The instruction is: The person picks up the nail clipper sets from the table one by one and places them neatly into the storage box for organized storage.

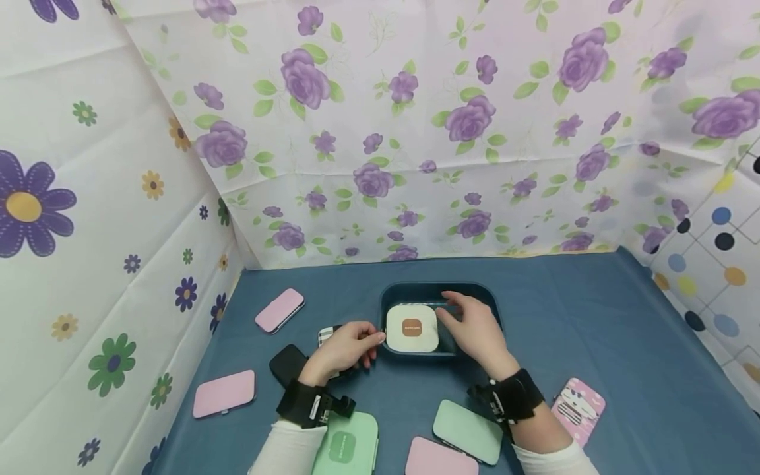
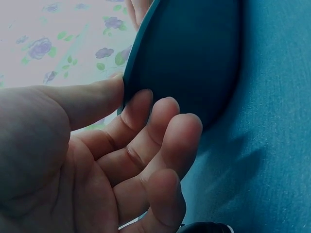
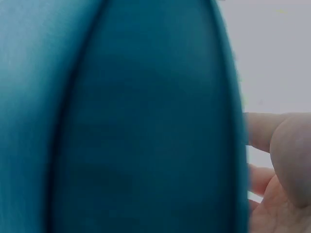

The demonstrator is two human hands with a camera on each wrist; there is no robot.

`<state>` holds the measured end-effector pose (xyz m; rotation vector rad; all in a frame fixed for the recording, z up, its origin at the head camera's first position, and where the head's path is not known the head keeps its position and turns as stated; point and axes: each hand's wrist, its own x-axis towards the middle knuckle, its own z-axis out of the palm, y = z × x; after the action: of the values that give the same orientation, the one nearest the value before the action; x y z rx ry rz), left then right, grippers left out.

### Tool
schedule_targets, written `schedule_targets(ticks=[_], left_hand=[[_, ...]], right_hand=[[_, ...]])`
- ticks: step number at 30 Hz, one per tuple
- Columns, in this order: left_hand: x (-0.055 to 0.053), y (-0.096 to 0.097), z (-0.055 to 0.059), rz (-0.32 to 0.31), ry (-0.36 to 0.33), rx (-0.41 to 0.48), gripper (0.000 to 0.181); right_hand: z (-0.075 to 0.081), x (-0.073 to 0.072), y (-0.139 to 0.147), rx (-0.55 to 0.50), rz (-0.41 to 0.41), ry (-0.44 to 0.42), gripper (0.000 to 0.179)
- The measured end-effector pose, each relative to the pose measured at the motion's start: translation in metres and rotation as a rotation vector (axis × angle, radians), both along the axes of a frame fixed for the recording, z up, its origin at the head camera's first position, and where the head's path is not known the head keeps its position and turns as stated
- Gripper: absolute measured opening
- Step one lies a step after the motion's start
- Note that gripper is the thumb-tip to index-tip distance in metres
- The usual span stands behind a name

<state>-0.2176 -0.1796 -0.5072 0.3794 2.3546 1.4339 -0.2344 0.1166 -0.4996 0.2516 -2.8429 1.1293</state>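
A dark teal plastic bin (image 1: 442, 355) holds a cream rounded-square case (image 1: 412, 343) with a brown label, lying at the bin's left side. My left hand (image 1: 351, 343) is at the bin's front left corner. In the left wrist view its thumb and index finger pinch the bin's rim (image 2: 138, 48), the other fingers loosely bent. My right hand (image 1: 475, 330) reaches over the bin's inside with fingers spread, thumb tip right at the case's right edge. In the right wrist view the bin's wall (image 3: 146, 121) hides most of the fingers.
Pink cases (image 1: 224, 394) lie at the left, one farther back. A black case (image 1: 287, 365) and a checked case (image 1: 325, 334) lie by the left hand. Nearer are a green square case (image 1: 350, 442), a mint case (image 1: 468, 432) and a pink case (image 1: 441, 458); a patterned pink case (image 1: 578, 409) sits right.
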Motion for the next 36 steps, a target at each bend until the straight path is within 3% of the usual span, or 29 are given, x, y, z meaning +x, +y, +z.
schedule_targets(ticks=[8, 13, 16, 19, 24, 28, 36], left_hand=[[0.001, 0.001, 0.001, -0.009, -0.002, -0.003, 0.036], [0.001, -0.001, 0.001, -0.013, -0.006, -0.005, 0.036], [0.000, -0.002, -0.001, -0.013, -0.008, -0.005, 0.036], [0.000, -0.002, -0.003, -0.016, -0.012, -0.003, 0.036], [-0.001, -0.002, -0.004, -0.018, -0.012, -0.003, 0.036], [-0.002, -0.001, -0.003, -0.018, -0.008, -0.001, 0.036], [-0.001, 0.002, -0.001, -0.017, -0.016, 0.008, 0.036]], right_hand=[[0.008, 0.010, 0.058, -0.048, -0.108, 0.049, 0.047], [0.011, 0.014, 0.089, -0.015, -0.151, -0.027, 0.046], [0.013, 0.018, 0.105, 0.046, -0.108, -0.135, 0.047], [0.013, 0.020, 0.119, 0.067, -0.014, -0.258, 0.050], [0.009, 0.018, 0.129, -0.002, 0.145, -0.408, 0.047], [0.004, 0.014, 0.128, -0.054, 0.210, -0.439, 0.042], [-0.003, 0.008, 0.131, -0.137, 0.258, -0.455, 0.040]])
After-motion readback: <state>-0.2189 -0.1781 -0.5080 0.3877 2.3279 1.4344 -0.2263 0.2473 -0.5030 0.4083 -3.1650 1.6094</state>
